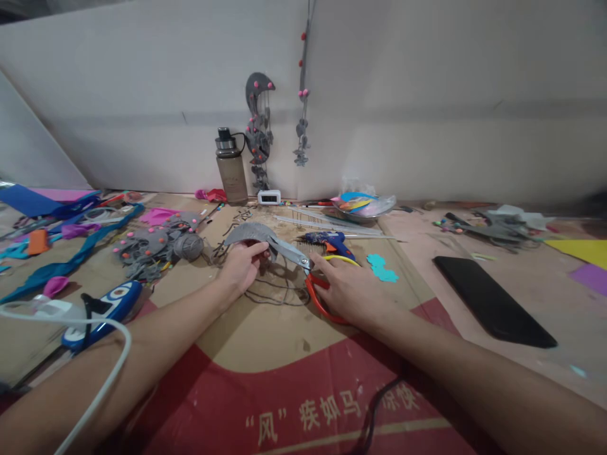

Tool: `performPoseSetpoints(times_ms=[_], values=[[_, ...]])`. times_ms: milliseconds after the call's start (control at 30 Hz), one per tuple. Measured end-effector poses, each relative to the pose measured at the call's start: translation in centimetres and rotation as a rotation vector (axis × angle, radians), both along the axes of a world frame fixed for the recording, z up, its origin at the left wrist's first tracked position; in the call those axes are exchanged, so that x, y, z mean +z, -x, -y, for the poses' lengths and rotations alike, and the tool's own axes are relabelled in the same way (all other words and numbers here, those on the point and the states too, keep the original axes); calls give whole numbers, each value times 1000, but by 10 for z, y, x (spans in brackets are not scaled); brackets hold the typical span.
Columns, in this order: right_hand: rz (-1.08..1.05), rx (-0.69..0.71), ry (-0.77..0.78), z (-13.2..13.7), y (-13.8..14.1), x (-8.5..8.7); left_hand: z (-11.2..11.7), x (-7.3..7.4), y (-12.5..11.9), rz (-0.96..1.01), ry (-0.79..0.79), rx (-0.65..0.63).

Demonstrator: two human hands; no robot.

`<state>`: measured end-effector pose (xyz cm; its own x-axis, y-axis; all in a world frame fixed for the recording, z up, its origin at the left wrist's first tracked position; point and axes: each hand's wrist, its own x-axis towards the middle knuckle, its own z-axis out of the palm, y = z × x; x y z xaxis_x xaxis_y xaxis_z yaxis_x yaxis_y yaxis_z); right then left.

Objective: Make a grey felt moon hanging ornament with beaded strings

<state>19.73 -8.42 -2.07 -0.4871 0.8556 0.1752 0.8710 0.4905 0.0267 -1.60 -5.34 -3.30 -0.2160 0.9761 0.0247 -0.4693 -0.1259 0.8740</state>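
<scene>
My left hand (pixel 245 265) pinches a grey crescent of felt (pixel 251 232) by its lower edge, above the cardboard. In my right hand (pixel 348 284) is a pair of scissors (pixel 290 251) with red and yellow handles. Their blades point left and reach the right end of the felt; whether they are closed on it, I cannot tell. Loose grey yarn (pixel 277 297) hangs and lies in loops beneath the felt, between my hands. Just behind my right hand lies a blue glue gun (pixel 327 239). Cut turquoise paper shapes (pixel 382 268) rest to its right.
A red and brown cardboard sheet (pixel 284 392) covers the table. Left are a ball of grey yarn (pixel 188 246), decorated felt pieces (pixel 147 246) and a blue-white device (pixel 107 316). A bottle (pixel 232 170) stands behind; a black phone (pixel 490 300) lies right. A white cable (pixel 124 354) crosses my left arm.
</scene>
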Motion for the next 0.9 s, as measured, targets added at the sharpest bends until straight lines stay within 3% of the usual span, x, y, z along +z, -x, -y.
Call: performPoseSetpoints(times_ms=[900], values=[[62, -26, -30, -2, -3, -11, -5, -7, -2, -44, 60, 44]])
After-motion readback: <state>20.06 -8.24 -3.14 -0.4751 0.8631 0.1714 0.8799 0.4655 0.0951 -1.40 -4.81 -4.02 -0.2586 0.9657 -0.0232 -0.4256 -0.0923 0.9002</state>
